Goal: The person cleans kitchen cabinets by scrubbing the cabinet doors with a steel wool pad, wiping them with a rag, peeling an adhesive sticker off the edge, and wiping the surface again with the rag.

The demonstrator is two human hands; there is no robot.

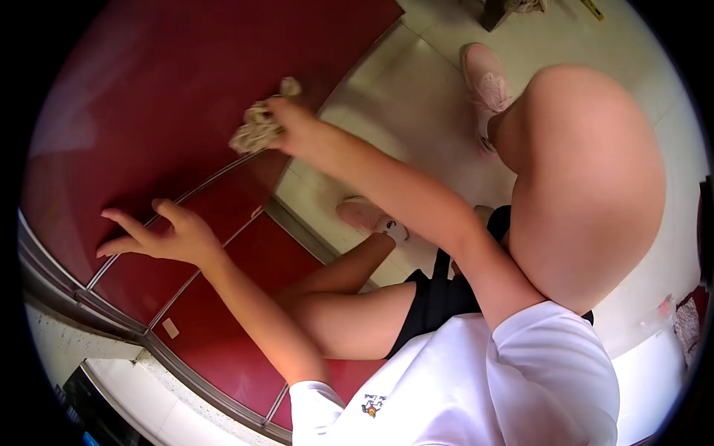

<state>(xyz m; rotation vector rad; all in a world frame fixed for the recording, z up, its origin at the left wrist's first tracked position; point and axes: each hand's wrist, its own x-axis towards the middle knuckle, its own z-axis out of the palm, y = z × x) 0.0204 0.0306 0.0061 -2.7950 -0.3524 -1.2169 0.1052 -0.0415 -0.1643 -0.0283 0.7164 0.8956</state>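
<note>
My right hand (297,132) is closed around a crumpled beige cloth (258,130), at the large glossy red panel (156,82). Part of the cloth sticks out above the fingers, and the hand is a little blurred. My left hand (167,236) has its fingers spread, by the metal-trimmed lower edge of that panel. The fingertips lie over the red surface; whether they press on it I cannot tell. Below this edge are more red cabinet fronts (242,279) divided by thin metal strips.
My bent knee (587,171) rises at the right, above the pale tiled floor (387,89). Two pink shoes (487,78) are on the floor. A white counter edge (171,394) runs along the lower left. A clear plastic bag (658,316) lies at the right.
</note>
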